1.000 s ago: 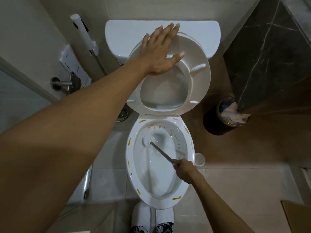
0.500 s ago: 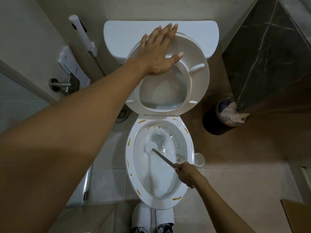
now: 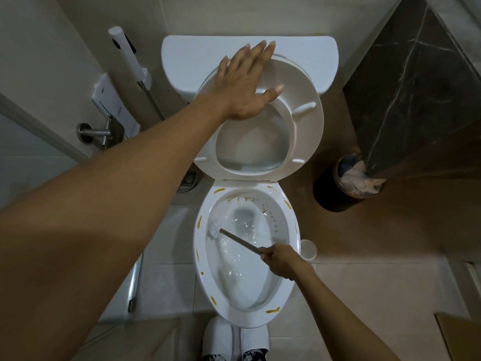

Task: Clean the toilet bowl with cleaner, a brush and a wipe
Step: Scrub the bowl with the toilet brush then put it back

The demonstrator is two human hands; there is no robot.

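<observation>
The white toilet bowl (image 3: 293, 230) lies below me, its rim dotted with yellow-brown streaks and water swirling inside. My right hand (image 3: 282, 260) grips the grey handle of the toilet brush (image 3: 216, 228), whose white head presses against the bowl's inner left wall. My left hand (image 3: 247, 84) rests flat with straight fingers on the raised seat (image 3: 309, 121), holding it up against the cistern (image 3: 307, 56).
A dark bin (image 3: 338, 188) with crumpled paper stands right of the toilet beside a dark marble wall. The white brush holder (image 3: 308, 249) sits on the floor by the bowl. A bidet sprayer (image 3: 127, 56) and metal fitting (image 3: 99, 131) hang left. White slippers (image 3: 234, 337) are below.
The brush head has swept from the back left of the bowl forward along the left wall. Water in the bowl is churning more. My left hand stays on the seat.
</observation>
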